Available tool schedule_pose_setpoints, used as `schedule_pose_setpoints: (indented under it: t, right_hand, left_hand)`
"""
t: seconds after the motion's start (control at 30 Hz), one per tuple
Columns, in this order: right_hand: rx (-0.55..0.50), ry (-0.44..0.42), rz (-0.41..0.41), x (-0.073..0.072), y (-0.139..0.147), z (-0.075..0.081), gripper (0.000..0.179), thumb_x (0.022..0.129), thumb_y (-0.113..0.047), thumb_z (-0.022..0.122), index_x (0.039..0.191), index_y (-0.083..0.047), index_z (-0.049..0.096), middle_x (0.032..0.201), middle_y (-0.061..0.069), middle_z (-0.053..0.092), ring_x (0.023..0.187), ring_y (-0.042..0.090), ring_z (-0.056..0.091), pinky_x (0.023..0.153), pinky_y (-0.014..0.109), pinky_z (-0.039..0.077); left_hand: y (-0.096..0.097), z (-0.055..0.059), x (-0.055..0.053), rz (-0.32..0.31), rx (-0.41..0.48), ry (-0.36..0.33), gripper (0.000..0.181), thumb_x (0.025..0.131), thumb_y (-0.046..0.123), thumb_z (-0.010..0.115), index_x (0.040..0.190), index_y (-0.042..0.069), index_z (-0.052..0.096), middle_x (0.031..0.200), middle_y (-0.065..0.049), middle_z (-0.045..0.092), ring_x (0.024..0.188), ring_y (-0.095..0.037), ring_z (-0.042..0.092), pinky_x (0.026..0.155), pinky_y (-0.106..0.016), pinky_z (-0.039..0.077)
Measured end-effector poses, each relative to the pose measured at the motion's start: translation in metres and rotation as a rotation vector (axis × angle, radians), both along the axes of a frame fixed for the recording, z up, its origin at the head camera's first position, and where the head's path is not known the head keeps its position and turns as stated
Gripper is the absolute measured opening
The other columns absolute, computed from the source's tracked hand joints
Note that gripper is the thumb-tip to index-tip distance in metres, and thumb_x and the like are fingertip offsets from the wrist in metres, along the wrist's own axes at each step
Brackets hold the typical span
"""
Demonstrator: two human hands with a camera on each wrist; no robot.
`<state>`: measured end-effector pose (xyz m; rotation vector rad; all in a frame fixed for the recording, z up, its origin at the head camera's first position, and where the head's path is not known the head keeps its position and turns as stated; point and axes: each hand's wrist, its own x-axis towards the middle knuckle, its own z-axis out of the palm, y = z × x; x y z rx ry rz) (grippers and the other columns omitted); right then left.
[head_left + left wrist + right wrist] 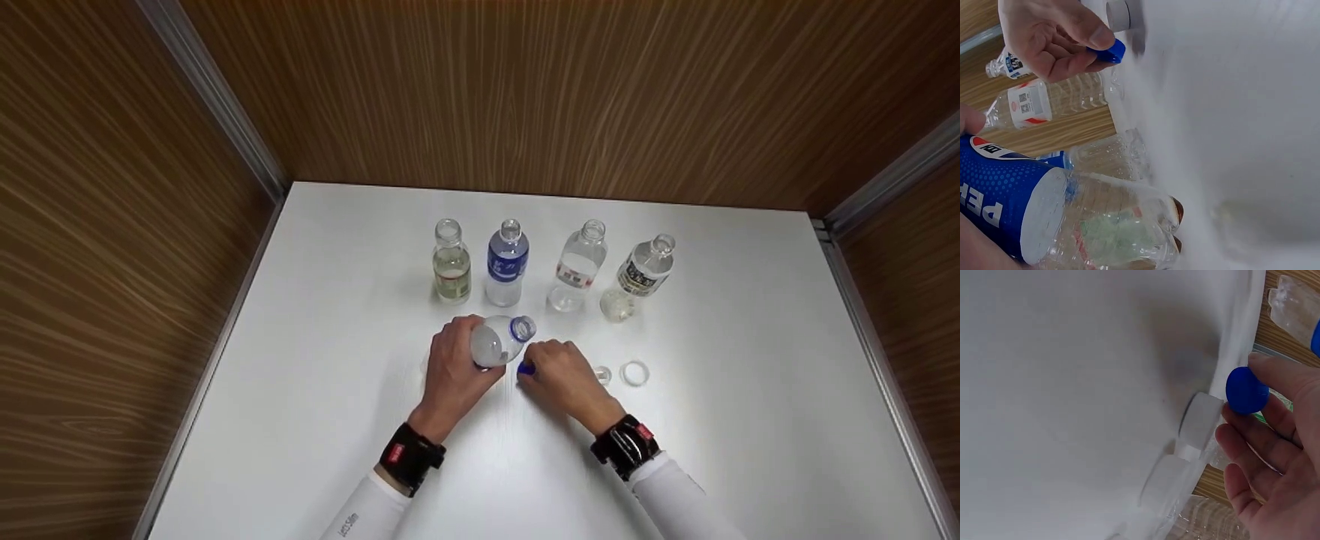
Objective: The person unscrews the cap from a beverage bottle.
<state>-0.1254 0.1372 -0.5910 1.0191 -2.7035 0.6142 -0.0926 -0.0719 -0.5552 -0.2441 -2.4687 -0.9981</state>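
Note:
My left hand (452,369) grips a clear plastic Pepsi bottle (991,191) round its blue label. The bottle's uncapped mouth tilts to the right in the head view. Between thumb and fingers, my right hand (566,375) pinches a blue bottle cap (1247,391), just apart from the bottle's neck and low over the table. Two white bottle caps (1202,421) show beside the right hand in the right wrist view. In the head view, my right hand partly hides the caps there, and one pale cap (634,373) lies out to its right.
Several uncapped bottles stand in a row behind my hands: a greenish one (452,266), a blue-labelled one (507,262), a red-and-white-labelled one (576,270) and a dark-labelled one (641,276). Wood-grain panels (495,97) wall the white table (315,315) at the back and sides.

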Motion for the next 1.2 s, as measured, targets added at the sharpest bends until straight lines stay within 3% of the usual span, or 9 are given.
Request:
schedule_pose_setpoints:
  t: [0.3, 0.7, 0.83, 1.0, 1.2]
  right_hand:
    - [0.064, 0.110, 0.033, -0.002, -0.003, -0.015, 0.030, 0.078, -0.018, 0.088, 0.084, -0.014, 0.059, 0.078, -0.001, 0.062, 0.079, 0.025, 0.061, 0.066, 0.044, 0.047]
    - [0.091, 0.036, -0.003, 0.001, -0.002, -0.013, 0.033, 0.080, -0.029, 0.088, 0.097, -0.014, 0.064, 0.091, 0.001, 0.065, 0.088, 0.026, 0.063, 0.077, 0.045, 0.049]
    - [0.051, 0.015, -0.058, 0.001, 0.004, -0.004, 0.036, 0.083, -0.036, 0.086, 0.103, -0.012, 0.068, 0.098, 0.003, 0.069, 0.093, 0.028, 0.065, 0.081, 0.046, 0.050]
    - [-0.058, 0.030, -0.097, 0.003, 0.017, 0.009, 0.033, 0.088, -0.035, 0.083, 0.105, -0.010, 0.069, 0.100, 0.005, 0.070, 0.094, 0.029, 0.066, 0.081, 0.048, 0.049]
    - [-0.110, 0.038, -0.138, 0.008, 0.036, 0.020, 0.028, 0.091, -0.031, 0.079, 0.106, -0.010, 0.068, 0.100, 0.005, 0.070, 0.095, 0.030, 0.066, 0.081, 0.048, 0.049]
  left_hand:
    - [-0.001, -0.001, 0.001, 0.007, 0.018, -0.005, 0.068, 0.065, 0.019, 0.095, 0.119, 0.005, 0.057, 0.107, -0.010, 0.067, 0.094, -0.028, 0.065, 0.083, -0.047, 0.052]
    - [-0.005, -0.005, -0.001, 0.024, 0.054, 0.011, 0.069, 0.065, 0.018, 0.096, 0.120, 0.005, 0.056, 0.108, -0.010, 0.067, 0.097, -0.027, 0.065, 0.085, -0.046, 0.051]
    - [-0.009, -0.002, -0.002, 0.045, 0.165, -0.055, 0.073, 0.070, 0.022, 0.095, 0.127, 0.005, 0.052, 0.116, -0.013, 0.065, 0.105, -0.030, 0.064, 0.091, -0.049, 0.051]
    - [-0.021, 0.003, -0.008, 0.098, 0.400, -0.144, 0.084, 0.075, 0.026, 0.094, 0.138, 0.006, 0.041, 0.132, -0.019, 0.059, 0.121, -0.037, 0.059, 0.102, -0.056, 0.045]
    - [-0.045, 0.003, -0.025, 0.148, 0.552, -0.114, 0.081, 0.081, 0.025, 0.088, 0.139, 0.005, 0.035, 0.135, -0.025, 0.057, 0.121, -0.039, 0.057, 0.103, -0.057, 0.043]
